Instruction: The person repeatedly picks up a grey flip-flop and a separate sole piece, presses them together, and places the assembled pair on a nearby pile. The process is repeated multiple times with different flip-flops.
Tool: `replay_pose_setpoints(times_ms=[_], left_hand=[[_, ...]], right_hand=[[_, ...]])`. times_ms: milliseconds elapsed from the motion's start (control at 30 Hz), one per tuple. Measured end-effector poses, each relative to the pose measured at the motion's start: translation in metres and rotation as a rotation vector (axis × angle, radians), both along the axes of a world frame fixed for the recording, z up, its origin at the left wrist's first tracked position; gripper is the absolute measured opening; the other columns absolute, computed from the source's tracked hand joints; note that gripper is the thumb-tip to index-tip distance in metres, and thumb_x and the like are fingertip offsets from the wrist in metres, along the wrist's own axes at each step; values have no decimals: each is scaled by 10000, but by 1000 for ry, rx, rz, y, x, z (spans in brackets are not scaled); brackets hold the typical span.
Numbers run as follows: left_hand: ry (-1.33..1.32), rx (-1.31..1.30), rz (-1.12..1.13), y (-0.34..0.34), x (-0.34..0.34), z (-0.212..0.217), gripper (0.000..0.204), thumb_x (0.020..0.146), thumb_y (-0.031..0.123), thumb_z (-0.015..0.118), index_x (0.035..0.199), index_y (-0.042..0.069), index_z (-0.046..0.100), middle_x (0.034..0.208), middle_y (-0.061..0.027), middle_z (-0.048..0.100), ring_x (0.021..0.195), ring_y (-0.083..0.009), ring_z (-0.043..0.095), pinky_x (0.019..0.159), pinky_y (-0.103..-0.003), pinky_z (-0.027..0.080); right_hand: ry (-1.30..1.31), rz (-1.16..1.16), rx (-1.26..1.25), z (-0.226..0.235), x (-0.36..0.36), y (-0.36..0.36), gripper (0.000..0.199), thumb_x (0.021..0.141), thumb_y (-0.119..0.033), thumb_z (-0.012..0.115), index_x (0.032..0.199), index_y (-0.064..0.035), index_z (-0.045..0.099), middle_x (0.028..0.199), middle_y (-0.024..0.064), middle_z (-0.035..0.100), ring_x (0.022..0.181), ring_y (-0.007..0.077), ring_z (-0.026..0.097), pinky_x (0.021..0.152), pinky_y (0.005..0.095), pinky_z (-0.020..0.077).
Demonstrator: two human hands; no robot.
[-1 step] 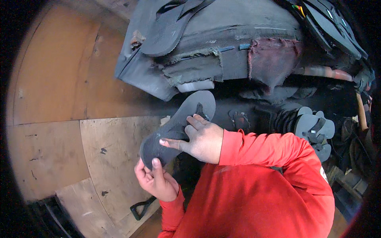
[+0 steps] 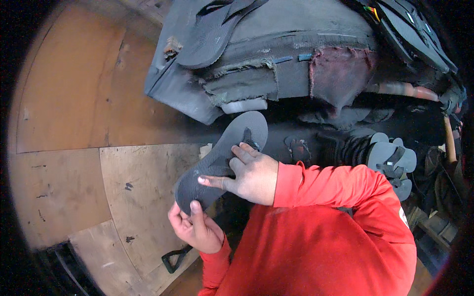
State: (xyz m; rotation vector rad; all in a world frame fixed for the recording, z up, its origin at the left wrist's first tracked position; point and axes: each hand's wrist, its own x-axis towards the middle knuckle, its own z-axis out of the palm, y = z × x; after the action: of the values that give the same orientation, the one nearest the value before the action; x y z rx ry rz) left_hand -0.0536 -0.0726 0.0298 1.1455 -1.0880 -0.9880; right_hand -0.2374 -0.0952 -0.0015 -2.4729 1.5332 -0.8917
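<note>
A dark grey flip-flop sole [image 2: 213, 163] is held slanted in front of me, toe end up and to the right. My left hand [image 2: 195, 229] grips its heel end from below, thumb on the top face. Across the middle of the sole lies my right hand [image 2: 253, 173], its fingers spread, with one fingertip by the black strap piece [image 2: 249, 141] near the toe. Both my arms wear red sleeves.
A worn grey fabric bundle [image 2: 276, 69] with more grey soles on it lies ahead. A stack of strapped grey flip-flops [image 2: 391, 159] sits at the right. A loose black strap [image 2: 173, 259] lies on the plywood floor [image 2: 74, 163] near my left hand.
</note>
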Motion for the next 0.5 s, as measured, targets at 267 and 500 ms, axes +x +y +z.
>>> replay_pose_setpoints(times_ms=[267,500], left_hand=[[276,-76,-164,20,-31,11,736,849,-3,690,1463,2,282,1340,-188,499,1233,-283,514,1073,-419,403],[88,-238,-804,-64,-87,-14,314,1029,109,535,1300,-38,475,1134,-171,655,885,-225,700,772,-333,581]], right_hand=[[-40,-296,-338,63,-55,53,664,760,-349,729,1389,-234,550,1321,156,544,1324,317,471,1110,553,337],[-2011,-3,463,38,-79,68,484,1031,-152,482,1467,-67,288,1359,221,517,1045,395,675,729,450,657]])
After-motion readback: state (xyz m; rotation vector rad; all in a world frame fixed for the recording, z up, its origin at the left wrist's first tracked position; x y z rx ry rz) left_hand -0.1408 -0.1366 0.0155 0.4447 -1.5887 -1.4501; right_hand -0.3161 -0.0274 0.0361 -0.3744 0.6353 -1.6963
